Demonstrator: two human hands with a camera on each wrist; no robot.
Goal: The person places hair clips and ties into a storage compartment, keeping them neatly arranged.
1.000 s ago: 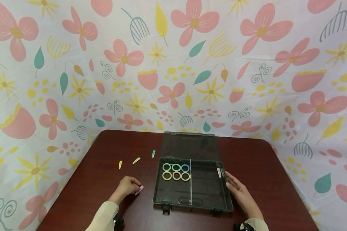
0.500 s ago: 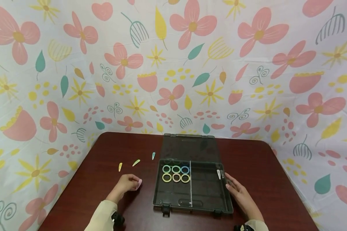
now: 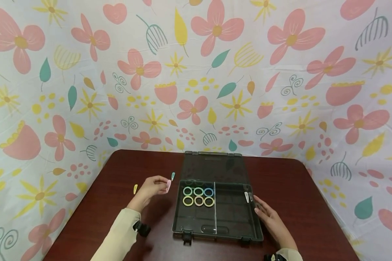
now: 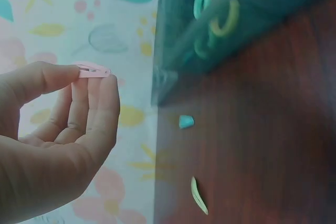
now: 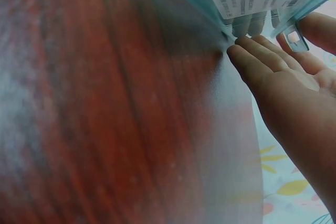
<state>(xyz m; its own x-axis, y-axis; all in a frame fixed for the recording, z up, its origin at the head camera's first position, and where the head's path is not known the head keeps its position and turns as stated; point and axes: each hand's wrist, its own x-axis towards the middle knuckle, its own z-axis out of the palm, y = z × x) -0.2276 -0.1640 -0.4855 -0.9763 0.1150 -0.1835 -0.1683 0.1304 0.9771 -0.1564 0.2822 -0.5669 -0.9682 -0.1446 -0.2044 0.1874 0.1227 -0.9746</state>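
Note:
Thumb and fingertips of my left hand (image 3: pixel 152 186) pinch a pink hair clip (image 3: pixel 168 185), raised over the table left of the box. In the left wrist view the pink clip (image 4: pixel 94 70) lies sideways between them. My right hand (image 3: pixel 273 221) rests against the right side of an open, dark see-through box (image 3: pixel 238 221), fingers extended along its wall. Several pastel hair ties (image 3: pixel 188 201) sit in two rows in the left compartment. A white hair clip (image 3: pixel 246 197) lies by the right wall of the other compartment.
On the table (image 3: pixel 117 232) lie a teal hair clip (image 3: pixel 173 176) and a yellow one (image 3: pixel 135 189). A light-green clip (image 4: pixel 198 196) shows in the left wrist view, hidden behind my left hand from above. The box lid (image 3: pixel 215 166) lies back toward the flowered cloth (image 3: pixel 196 72).
My left hand has picked the pink hair clip up off the table and carried it forward and right, up beside the teal clip. The right hand has stayed at the box.

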